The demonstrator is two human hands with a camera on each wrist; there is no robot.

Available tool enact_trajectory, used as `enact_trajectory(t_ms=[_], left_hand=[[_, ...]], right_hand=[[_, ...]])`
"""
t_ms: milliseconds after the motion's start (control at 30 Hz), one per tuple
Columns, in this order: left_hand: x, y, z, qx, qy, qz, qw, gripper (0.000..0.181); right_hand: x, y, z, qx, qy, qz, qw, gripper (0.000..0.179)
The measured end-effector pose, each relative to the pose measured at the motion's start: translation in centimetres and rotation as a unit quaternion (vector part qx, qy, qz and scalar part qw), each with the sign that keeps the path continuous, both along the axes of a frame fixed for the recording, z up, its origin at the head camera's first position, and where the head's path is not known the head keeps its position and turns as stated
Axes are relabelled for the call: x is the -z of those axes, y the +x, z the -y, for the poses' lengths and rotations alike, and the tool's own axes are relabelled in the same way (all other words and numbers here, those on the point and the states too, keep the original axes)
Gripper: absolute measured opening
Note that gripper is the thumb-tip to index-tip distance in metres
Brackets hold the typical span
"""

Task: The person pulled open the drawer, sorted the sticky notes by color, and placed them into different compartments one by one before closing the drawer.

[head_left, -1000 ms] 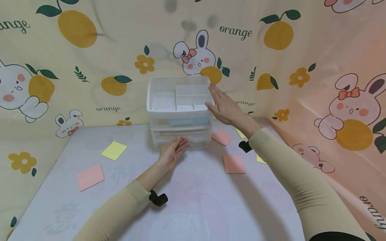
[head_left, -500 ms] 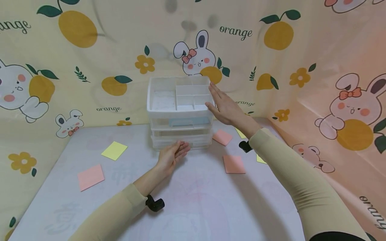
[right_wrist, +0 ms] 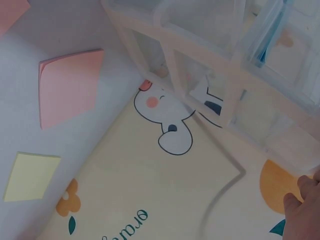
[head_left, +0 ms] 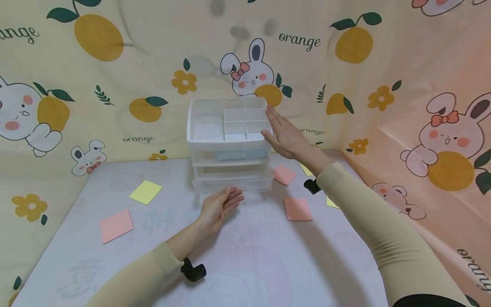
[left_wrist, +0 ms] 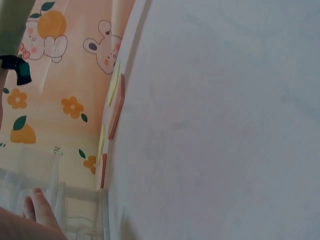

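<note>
A white plastic drawer organizer [head_left: 230,143] stands by the back wall, its top divided into compartments. Its clear bottom drawer [head_left: 256,184] is partly slid out toward me. My left hand [head_left: 214,209] is at the middle of that drawer's front, fingers gently bent at its edge. In the left wrist view two fingers [left_wrist: 44,210] overlap the see-through plastic. My right hand [head_left: 287,135] rests flat on the organizer's upper right side, thumb near the front corner. The upper drawer [head_left: 205,157] is in place and shows something light blue inside.
To the left lie a yellow sticky-note pad [head_left: 145,192] and a pink one [head_left: 116,226]. Pink pads [head_left: 298,209] and yellow pads [right_wrist: 32,176] lie right of the organizer, partly behind my right forearm. A patterned cloth [head_left: 153,76] hangs behind and on the right.
My left hand has moved back toward me, and the bottom drawer has slid farther out along with it. My right hand has stayed on the organizer's side.
</note>
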State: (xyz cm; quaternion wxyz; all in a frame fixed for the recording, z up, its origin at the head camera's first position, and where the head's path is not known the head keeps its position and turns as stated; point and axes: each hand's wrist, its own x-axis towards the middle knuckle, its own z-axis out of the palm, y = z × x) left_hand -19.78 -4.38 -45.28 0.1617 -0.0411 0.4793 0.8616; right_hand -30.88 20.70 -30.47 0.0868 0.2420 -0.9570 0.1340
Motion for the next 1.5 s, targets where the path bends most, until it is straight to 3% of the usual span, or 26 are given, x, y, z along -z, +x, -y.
enact_trajectory(t_ms=[1033,1500], left_hand=[[-0.6,5.4,1.3,0.064,-0.021,-0.002,0.9977,0.050],[-0.3,5.9,1.4,0.075,-0.026,0.003,0.9968,0.048]], right_hand=[[0.0,-0.1,-0.1,-0.006,-0.001,0.000,1.0000,0.076],[0.0,-0.1,-0.1,-0.004,0.002,-0.001,1.0000,0.076]])
